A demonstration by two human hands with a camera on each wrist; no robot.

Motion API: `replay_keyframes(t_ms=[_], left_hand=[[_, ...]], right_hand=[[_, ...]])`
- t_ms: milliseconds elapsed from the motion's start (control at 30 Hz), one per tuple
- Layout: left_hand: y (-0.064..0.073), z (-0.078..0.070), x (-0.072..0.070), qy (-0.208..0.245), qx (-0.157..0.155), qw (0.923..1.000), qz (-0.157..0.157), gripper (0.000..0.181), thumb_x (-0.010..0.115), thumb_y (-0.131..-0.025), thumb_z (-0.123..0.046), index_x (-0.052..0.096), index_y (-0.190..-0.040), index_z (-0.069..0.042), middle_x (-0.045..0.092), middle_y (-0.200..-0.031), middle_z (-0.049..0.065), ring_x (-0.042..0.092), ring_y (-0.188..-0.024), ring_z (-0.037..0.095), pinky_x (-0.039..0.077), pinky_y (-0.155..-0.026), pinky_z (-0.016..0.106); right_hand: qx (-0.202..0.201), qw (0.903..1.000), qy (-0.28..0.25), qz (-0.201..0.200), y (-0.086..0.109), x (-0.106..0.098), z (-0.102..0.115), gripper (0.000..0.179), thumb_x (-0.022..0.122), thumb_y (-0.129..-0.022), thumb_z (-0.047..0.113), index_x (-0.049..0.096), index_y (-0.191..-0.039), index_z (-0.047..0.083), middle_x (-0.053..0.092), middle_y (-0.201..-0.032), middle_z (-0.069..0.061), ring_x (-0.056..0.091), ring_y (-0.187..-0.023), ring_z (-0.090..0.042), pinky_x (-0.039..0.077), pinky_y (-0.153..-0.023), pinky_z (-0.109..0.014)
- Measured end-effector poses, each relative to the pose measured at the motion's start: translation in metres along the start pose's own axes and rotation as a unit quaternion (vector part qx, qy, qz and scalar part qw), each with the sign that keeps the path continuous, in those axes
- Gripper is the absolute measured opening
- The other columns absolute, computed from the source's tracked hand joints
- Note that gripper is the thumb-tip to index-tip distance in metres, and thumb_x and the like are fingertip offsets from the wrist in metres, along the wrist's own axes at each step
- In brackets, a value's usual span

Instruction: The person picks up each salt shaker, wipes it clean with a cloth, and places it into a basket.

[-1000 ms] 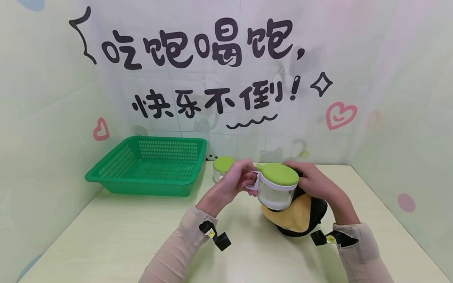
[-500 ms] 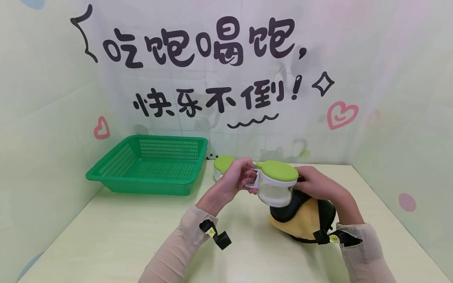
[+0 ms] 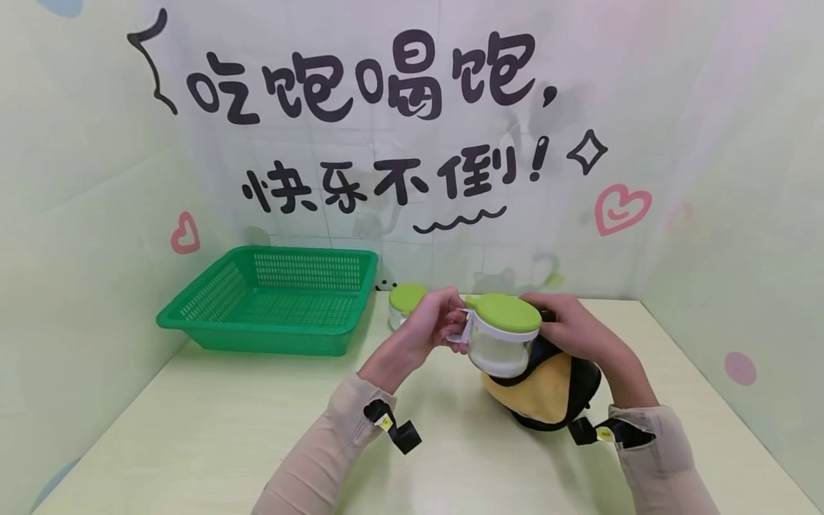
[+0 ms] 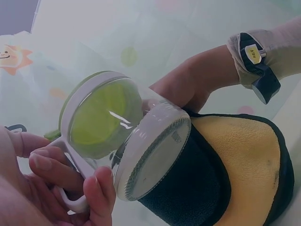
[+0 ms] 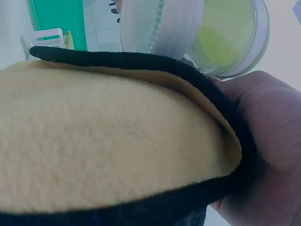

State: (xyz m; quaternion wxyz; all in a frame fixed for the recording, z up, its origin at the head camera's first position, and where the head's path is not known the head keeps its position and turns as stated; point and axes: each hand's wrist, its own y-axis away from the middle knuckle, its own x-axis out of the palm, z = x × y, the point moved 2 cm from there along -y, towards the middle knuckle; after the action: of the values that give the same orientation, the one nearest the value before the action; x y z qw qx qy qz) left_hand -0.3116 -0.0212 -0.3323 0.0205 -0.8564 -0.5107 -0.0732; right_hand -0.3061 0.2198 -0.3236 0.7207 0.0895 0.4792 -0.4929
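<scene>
My left hand (image 3: 436, 323) grips the white handle of a clear glass seasoning jar (image 3: 501, 352) with a green lid, held up and tilted. In the left wrist view, fingers curl round the handle (image 4: 77, 202) and the jar's ribbed base faces the camera. My right hand (image 3: 575, 327) grips a folded cleaning cloth (image 3: 531, 390), yellow on one face and dark on the other, at the jar's far right side. The cloth (image 4: 240, 155) hangs below the jar in the left wrist view. Its yellow face (image 5: 108, 136) fills much of the right wrist view; the right fingertips are hidden behind the jar.
A second jar (image 3: 405, 299) with a green lid stands on the table behind my left hand. At the back left sits a green plastic basket (image 3: 267, 330) with slotted walls. A printed curtain (image 3: 412, 265) hangs behind the table (image 3: 257, 422).
My right hand and the cloth shifted right along the jar, then came back left. The left hand and the jar stay almost in place.
</scene>
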Motion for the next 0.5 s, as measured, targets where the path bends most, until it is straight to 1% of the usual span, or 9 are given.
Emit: replay_keyframes(t_ms=[167, 267, 367, 433, 500], left_hand=[[-0.0007, 0.0015, 0.0018, 0.005, -0.005, 0.9997, 0.022, 0.029, 0.043, -0.087, -0.021, 0.035, -0.06, -0.016, 0.032, -0.05, -0.004, 0.055, -0.047, 0.018, 0.046, -0.054, 0.028], [-0.0014, 0.0021, 0.0026, 0.013, -0.009, 0.9992, 0.037, 0.03, 0.044, -0.088, -0.021, 0.034, -0.06, -0.016, 0.031, -0.051, -0.004, 0.048, -0.047, 0.016, 0.046, -0.055, 0.03], [-0.0022, 0.0022, 0.0025, 0.026, -0.014, 0.9986, 0.043, 0.03, 0.045, -0.087, -0.02, 0.033, -0.061, -0.016, 0.031, -0.053, -0.005, 0.039, -0.047, 0.015, 0.045, -0.054, 0.031], [-0.002, 0.0019, 0.0021, 0.033, -0.017, 0.9982, 0.047, 0.029, 0.046, -0.086, -0.02, 0.032, -0.06, -0.016, 0.03, -0.054, -0.005, 0.037, -0.047, 0.015, 0.045, -0.054, 0.031], [-0.0018, 0.0017, 0.0015, 0.036, -0.019, 0.9979, 0.051, 0.029, 0.046, -0.086, -0.02, 0.032, -0.06, -0.017, 0.03, -0.054, -0.006, 0.036, -0.047, 0.014, 0.046, -0.054, 0.031]], right_hand=[[-0.021, 0.9989, -0.034, 0.023, -0.0018, 0.0023, 0.0011, 0.03, 0.06, -0.094, -0.006, 0.073, -0.112, 0.015, 0.073, -0.105, 0.0, 0.061, -0.095, -0.005, 0.055, -0.09, -0.028], [-0.044, 0.9966, -0.059, 0.037, -0.002, 0.0033, 0.0035, 0.027, 0.061, -0.097, -0.003, 0.073, -0.116, 0.012, 0.073, -0.108, -0.001, 0.062, -0.099, -0.005, 0.055, -0.092, -0.026], [-0.062, 0.9929, -0.089, 0.048, -0.0016, 0.0046, 0.0059, 0.025, 0.063, -0.099, 0.002, 0.072, -0.12, 0.009, 0.073, -0.112, -0.004, 0.064, -0.102, -0.005, 0.054, -0.093, -0.025], [-0.073, 0.9906, -0.102, 0.054, -0.0016, 0.0063, 0.007, 0.025, 0.064, -0.098, 0.003, 0.072, -0.122, 0.007, 0.073, -0.114, -0.004, 0.064, -0.103, -0.005, 0.054, -0.094, -0.024], [-0.078, 0.9901, -0.102, 0.056, -0.0018, 0.0081, 0.0074, 0.025, 0.065, -0.098, 0.004, 0.072, -0.122, 0.006, 0.073, -0.113, -0.003, 0.064, -0.102, -0.002, 0.054, -0.093, -0.024]])
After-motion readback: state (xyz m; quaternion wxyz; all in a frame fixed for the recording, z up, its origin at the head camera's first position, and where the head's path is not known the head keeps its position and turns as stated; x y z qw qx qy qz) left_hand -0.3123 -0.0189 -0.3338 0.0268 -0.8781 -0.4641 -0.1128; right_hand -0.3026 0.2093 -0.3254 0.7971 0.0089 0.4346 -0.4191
